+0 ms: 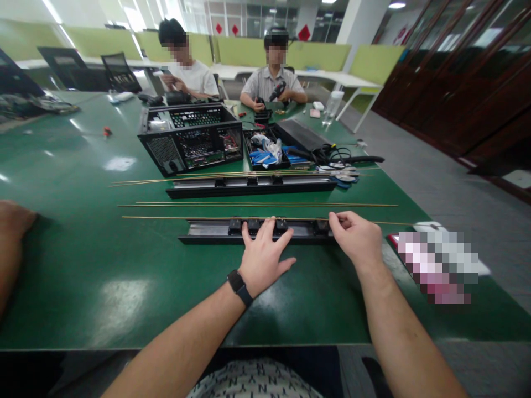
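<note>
The right hand point(359, 235) appears to pinch a thin brass-coloured rod point(157, 217) between thumb and forefinger, at the right end of the near black rail point(203, 240). The left hand point(263, 260) is spread flat, its fingertips on the small black blocks point(235, 225) in the middle of that rail. The rod runs along the rail's far side and sticks out beyond both ends; whether it passes through the blocks cannot be told.

Uneven pressure from the left fingertips could slide or tip a block. The rod, long and slender, might bow or spring aside if pushed at an angle. Its right part reaches a blurred pink-and-white item point(431, 265), where it could catch. Its left tip lies exposed over the green tabletop point(83, 254), on the side where another person's hand point(14, 218) rests; a bump there might shift it.

Just beyond lie two loose rods point(186, 204), likely to roll if the rail is nudged away. Behind them are a far rail point(249, 190), an open computer case point(166, 152) and a tray of gloves point(267, 155), leaving little spare room. Two people sit opposite, well apart, one holding a power drill point(277, 91).
</note>
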A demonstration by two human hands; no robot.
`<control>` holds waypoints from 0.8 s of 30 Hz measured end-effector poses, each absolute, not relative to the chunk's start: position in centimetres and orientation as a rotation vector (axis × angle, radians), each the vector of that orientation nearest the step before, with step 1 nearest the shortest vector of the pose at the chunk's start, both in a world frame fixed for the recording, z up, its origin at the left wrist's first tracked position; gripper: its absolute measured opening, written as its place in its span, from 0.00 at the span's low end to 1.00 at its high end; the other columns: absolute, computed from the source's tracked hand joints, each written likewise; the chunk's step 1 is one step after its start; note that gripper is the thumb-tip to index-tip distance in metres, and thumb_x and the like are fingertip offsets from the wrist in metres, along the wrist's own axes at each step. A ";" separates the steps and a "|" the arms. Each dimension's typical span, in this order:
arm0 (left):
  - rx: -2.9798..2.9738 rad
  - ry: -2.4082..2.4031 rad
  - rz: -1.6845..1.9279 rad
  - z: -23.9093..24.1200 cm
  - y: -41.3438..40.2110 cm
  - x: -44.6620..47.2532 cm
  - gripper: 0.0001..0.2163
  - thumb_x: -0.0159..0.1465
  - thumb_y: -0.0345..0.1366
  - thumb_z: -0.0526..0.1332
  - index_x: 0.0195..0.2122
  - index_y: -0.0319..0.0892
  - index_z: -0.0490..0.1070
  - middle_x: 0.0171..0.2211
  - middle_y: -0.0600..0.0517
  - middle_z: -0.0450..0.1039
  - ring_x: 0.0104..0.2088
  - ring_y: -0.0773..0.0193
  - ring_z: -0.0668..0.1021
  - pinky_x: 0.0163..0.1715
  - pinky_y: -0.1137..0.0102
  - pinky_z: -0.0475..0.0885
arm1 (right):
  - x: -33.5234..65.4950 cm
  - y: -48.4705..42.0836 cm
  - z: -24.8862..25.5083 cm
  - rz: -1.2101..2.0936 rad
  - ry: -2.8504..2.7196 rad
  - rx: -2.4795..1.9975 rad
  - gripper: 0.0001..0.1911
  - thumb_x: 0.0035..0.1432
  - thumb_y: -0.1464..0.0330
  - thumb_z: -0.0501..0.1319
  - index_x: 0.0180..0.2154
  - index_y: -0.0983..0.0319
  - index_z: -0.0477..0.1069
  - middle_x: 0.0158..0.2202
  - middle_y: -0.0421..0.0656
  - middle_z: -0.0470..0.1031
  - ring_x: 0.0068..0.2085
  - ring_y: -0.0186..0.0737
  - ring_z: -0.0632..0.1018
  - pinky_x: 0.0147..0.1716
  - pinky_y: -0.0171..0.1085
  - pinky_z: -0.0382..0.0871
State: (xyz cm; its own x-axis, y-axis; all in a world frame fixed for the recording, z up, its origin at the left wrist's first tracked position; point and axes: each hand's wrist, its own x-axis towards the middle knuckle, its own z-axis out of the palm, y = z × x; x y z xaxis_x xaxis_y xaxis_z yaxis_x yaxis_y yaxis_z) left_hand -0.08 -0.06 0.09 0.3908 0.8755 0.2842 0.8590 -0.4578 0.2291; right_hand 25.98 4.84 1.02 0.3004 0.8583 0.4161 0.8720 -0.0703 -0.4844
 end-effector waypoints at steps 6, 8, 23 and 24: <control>2.584 1.607 0.566 0.2 0.0 -0.1 0.29 0.68 0.51 0.70 0.69 0.56 0.70 0.75 0.34 0.61 0.75 0.39 0.65 0.69 0.24 0.51 | 25.8 4.8 1.0 -0.017 -1.579 -1.893 0.20 0.64 0.49 0.62 0.33 0.55 0.83 0.27 0.43 0.82 0.32 0.45 0.80 0.33 0.41 0.64; 2.585 1.600 0.565 0.2 0.0 -0.1 0.29 0.69 0.51 0.69 0.69 0.55 0.70 0.75 0.33 0.61 0.75 0.39 0.65 0.69 0.23 0.51 | 25.9 4.9 1.1 -0.040 -1.568 -1.912 0.19 0.63 0.50 0.61 0.32 0.55 0.82 0.27 0.43 0.82 0.32 0.46 0.80 0.33 0.41 0.64; 2.573 1.605 0.564 0.1 0.0 0.0 0.30 0.68 0.52 0.70 0.70 0.56 0.69 0.75 0.34 0.61 0.75 0.39 0.65 0.69 0.23 0.51 | 26.0 4.9 0.7 -0.031 -1.568 -1.918 0.19 0.63 0.48 0.63 0.34 0.54 0.84 0.28 0.42 0.82 0.32 0.45 0.81 0.33 0.41 0.64; 2.571 1.603 0.568 0.1 0.0 -0.1 0.30 0.68 0.52 0.70 0.70 0.56 0.69 0.75 0.34 0.61 0.75 0.39 0.65 0.69 0.23 0.50 | 25.9 4.9 0.8 -0.024 -1.569 -1.924 0.19 0.63 0.48 0.63 0.34 0.54 0.84 0.28 0.42 0.82 0.32 0.45 0.81 0.33 0.41 0.64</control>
